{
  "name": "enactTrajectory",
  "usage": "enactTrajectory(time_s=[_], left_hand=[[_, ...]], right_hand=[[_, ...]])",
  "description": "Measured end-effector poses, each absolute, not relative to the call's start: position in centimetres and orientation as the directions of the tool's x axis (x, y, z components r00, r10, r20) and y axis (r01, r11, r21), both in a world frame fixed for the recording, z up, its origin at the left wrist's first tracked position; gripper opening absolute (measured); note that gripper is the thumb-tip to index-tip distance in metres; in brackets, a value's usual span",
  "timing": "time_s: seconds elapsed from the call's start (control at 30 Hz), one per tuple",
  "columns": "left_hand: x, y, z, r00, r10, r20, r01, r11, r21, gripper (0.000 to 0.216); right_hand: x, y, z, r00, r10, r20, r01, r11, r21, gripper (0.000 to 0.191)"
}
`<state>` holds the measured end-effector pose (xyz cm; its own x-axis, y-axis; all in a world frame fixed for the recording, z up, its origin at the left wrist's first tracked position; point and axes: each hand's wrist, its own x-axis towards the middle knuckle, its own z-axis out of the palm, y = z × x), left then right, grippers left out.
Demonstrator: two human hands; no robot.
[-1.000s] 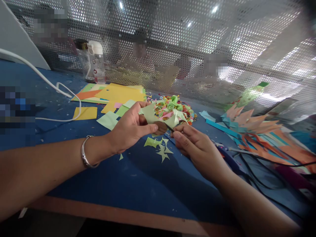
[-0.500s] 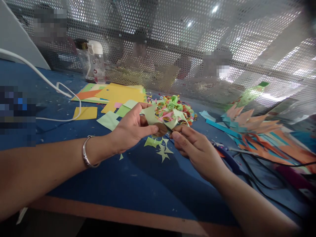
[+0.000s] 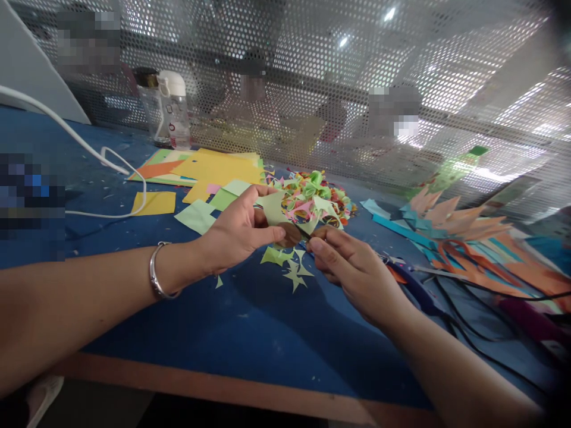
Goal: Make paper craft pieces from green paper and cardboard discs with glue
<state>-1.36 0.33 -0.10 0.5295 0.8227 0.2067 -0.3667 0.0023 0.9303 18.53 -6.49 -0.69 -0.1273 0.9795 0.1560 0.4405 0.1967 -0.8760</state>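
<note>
Above the table, my left hand (image 3: 234, 230) pinches a sheet of pale green paper (image 3: 273, 209) together with a brown round disc (image 3: 291, 235). The paper curls up behind the disc's upper edge. Closed around a dark, narrow, blade-like tool (image 3: 306, 234), my right hand (image 3: 341, 254) meets the right side of disc and paper. My fingers cover most of the tool, so its kind is unclear. Just below lie pale green paper scraps (image 3: 294, 277), some pointed, and a brighter green piece (image 3: 275, 256). A heap of colourful paper clippings (image 3: 307, 193) sits behind my hands.
Yellow paper sheets (image 3: 218, 167) and pale green squares (image 3: 196, 217) lie left of the heap. Two bottles (image 3: 178, 116) stand against a perforated metal screen (image 3: 294, 77). A white cable (image 3: 57, 116) crosses the left. Orange folded paper (image 3: 464, 220), a dark blue-handled tool (image 3: 417, 291) and black cords lie right.
Both hands keep almost the same place and hold. The dark tool shows slightly more along the edge of the disc. A shoe has come into view at lower left.
</note>
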Motion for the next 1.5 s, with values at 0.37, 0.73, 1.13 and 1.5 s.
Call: enactTrajectory(time_s=[0.37,0.73,1.13,1.5], left_hand=[[-1.4,0.5,-0.2,0.554,0.801,0.228,-0.352,-0.022,0.936,0.051],[-1.4,0.3,-0.2,0.542,0.821,0.179,-0.29,-0.018,0.957,0.053],[-1.3,0.2,-0.4,0.556,0.813,0.172,-0.283,-0.009,0.959,0.052],[-1.0,-0.4,-0.2,0.608,0.785,0.118,-0.267,0.062,0.962,0.054]], right_hand=[[18.5,-6.5,-0.5,-0.159,0.974,0.161,0.515,0.221,-0.828,0.036],[18.4,-6.4,-0.4,-0.165,0.974,0.157,0.539,0.222,-0.813,0.034],[18.3,-6.4,-0.9,-0.101,0.992,0.076,0.462,0.114,-0.879,0.038],[17.5,-6.2,-0.5,-0.027,0.985,0.168,0.511,0.158,-0.845,0.031]])
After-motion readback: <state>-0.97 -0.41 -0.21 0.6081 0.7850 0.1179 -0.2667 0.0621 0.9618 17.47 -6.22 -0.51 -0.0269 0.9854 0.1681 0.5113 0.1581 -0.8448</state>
